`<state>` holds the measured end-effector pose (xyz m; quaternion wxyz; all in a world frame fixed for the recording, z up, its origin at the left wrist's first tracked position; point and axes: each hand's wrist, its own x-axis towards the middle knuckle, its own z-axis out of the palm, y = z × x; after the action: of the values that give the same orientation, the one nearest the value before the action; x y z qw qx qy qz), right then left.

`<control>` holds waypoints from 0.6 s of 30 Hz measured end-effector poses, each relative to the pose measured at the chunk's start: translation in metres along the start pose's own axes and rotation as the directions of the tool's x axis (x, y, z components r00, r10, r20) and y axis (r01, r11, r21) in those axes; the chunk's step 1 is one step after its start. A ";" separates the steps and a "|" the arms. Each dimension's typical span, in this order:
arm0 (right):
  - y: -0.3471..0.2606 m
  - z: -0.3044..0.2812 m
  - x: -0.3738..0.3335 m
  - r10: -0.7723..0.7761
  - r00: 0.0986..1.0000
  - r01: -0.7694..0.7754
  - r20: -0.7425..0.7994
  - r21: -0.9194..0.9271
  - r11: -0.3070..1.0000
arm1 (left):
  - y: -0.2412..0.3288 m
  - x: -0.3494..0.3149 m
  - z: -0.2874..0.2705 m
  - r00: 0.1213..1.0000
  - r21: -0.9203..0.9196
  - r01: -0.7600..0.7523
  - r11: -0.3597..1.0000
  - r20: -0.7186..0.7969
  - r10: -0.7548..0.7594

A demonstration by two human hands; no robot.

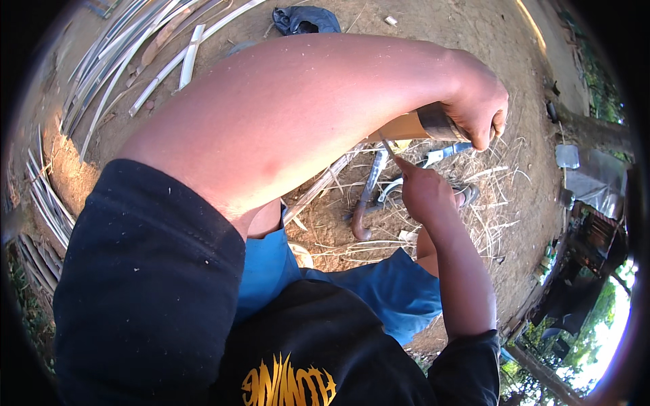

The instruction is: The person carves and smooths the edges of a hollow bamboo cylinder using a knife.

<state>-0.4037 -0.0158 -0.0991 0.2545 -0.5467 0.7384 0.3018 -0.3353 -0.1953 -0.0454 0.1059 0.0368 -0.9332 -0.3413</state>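
My left arm reaches across the view, and my left hand (477, 105) is closed around the end of a tan, rounded piece with a dark band (439, 123). Its other end is hidden behind my forearm. My right hand (428, 193) is closed just below it, index finger stretched along a thin, knife-like blade (388, 147) whose tip points at the tan piece. The blade's handle is hidden in my fist. Under my hands, a long blade with a curved brown wooden handle (362, 229) lies on the ground beside a blue-and-white handled tool (443, 155).
Long pale strips (145, 64) lie on the dirt at the far left, near a black plastic bag (306, 20). Thin shavings (497, 203) are strewn around my sandalled foot (468, 195). Clutter with a grey sheet (596, 176) stands along the right edge.
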 end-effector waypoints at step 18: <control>-0.025 0.048 0.051 -0.047 0.996 0.051 0.071 -0.043 0.998 | -0.003 -0.004 -0.001 1.000 0.007 -0.003 1.000 0.007 0.003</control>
<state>-0.3911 -0.0202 -0.1726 0.2753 -0.5593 0.7085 0.3308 -0.3312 -0.1976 -0.0474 0.1030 0.0347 -0.9349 -0.3379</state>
